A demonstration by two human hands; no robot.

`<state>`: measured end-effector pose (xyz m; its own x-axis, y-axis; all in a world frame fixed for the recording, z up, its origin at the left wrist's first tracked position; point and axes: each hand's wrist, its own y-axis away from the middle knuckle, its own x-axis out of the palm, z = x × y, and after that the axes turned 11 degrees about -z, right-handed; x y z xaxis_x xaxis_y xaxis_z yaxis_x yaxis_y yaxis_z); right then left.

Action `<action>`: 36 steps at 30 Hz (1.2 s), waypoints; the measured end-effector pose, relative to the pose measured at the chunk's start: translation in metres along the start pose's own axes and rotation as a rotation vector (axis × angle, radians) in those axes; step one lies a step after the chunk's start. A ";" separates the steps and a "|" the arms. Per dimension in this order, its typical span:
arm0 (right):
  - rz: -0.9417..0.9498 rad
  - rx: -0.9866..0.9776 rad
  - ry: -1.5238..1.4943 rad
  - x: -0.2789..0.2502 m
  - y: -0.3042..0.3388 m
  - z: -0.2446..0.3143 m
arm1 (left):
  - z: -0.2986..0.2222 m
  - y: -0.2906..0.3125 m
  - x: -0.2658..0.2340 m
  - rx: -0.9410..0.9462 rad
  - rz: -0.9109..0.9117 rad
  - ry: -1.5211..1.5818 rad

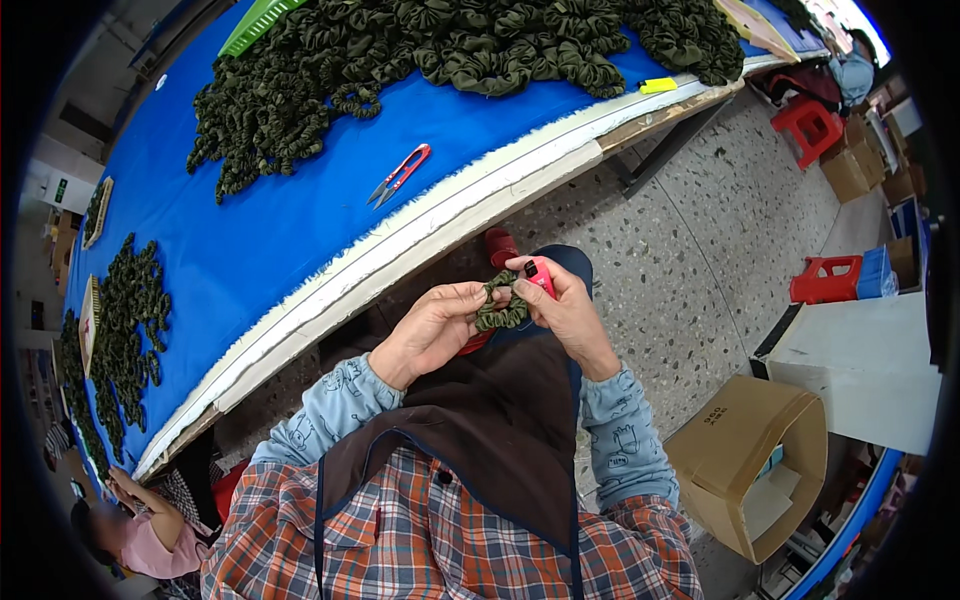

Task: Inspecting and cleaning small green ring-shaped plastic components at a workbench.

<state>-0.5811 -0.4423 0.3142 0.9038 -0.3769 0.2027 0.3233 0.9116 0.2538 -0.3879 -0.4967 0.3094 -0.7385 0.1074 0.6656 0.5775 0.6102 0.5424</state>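
Note:
Above my lap I hold a dark green scrunchie (490,321), its ring shape and gathered folds showing. My left hand (432,328) is closed in a pinch on its left side, thumb and fingertips together. My right hand (572,318) is closed around a small pink lighter (541,279) with a black top end. The right thumb lies over the lighter next to the scrunchie's right edge; whether it also grips the fabric I cannot tell. Both hands are off the table, just beyond its front edge.
A blue-covered table (300,230) carries heaps of green scrunchies (270,110), red-handled thread snips (400,176), a yellow object (657,86) and a green basket (258,24). An open cardboard box (735,450) and red stools (806,130) stand right. Another person (165,535) sits lower left.

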 end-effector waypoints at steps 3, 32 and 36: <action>0.103 0.082 -0.003 0.005 0.002 0.006 | -0.006 0.009 0.001 -0.006 0.005 -0.016; 0.176 0.064 0.067 0.078 0.005 0.019 | -0.037 0.060 -0.031 0.378 -0.174 -0.253; 0.094 -0.326 0.324 0.088 -0.038 0.028 | -0.050 0.066 -0.032 0.448 -0.215 -0.194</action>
<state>-0.5219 -0.5142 0.3486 0.9576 -0.2671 -0.1078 0.2604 0.9628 -0.0720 -0.3091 -0.4994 0.3495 -0.8995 0.0602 0.4328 0.2319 0.9053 0.3559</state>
